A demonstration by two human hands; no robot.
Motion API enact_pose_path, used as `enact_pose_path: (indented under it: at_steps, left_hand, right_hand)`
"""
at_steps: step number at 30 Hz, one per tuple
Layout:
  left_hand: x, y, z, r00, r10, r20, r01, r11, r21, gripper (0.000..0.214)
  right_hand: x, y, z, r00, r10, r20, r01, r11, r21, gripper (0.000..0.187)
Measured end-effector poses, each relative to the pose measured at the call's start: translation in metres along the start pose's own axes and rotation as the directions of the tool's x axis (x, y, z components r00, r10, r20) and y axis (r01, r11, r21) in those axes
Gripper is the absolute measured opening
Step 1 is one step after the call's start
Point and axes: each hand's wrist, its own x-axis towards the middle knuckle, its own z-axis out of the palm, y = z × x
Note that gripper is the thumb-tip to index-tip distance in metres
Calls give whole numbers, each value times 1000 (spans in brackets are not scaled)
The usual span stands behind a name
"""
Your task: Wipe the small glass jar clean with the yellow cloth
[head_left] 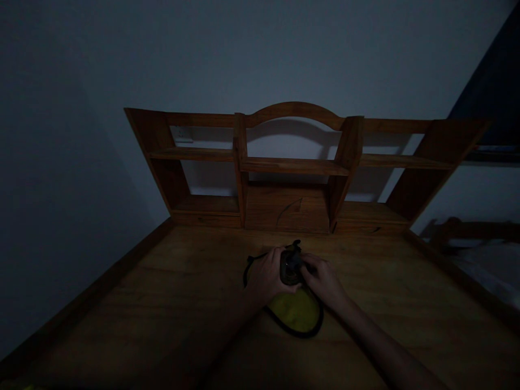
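Note:
A small dark rounded object (291, 266) sits between my two hands above a wooden desk (170, 303); the light is too dim to name it. My left hand (266, 275) wraps around its left side, fingers curled. Fingers of my right hand (323, 279) are closed on its right side. Under both hands lies a flat yellow pouch (296, 313) with a black edge, and a black cord (248, 266) loops out to the left of it.
A wooden shelf unit (292, 165) with several bare compartments stands at the back of the desk against a pale wall. The desk has a raised rim (101, 281) on the left. A bed (487, 260) shows dimly at the right.

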Motion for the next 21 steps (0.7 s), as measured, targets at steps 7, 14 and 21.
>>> enact_pose_path:
  at_steps: [7,14,21]
  left_hand:
    - [1,0,0,999,-34,-12,34,999,-24,83]
    - [2,-3,2,1000,-29,-7,29,1000,-5,83]
    - [0,1,1,1000,-14,-11,14,1000,-3,80]
  right_hand:
    - [0,-4,-2,999,-5,-54,0,996,-92,26]
    - [-2,-5,2,999,-37,-18,36,996,-78,31]
    - [-2,-4,0,997,22,-80,-35,987,-160,23]
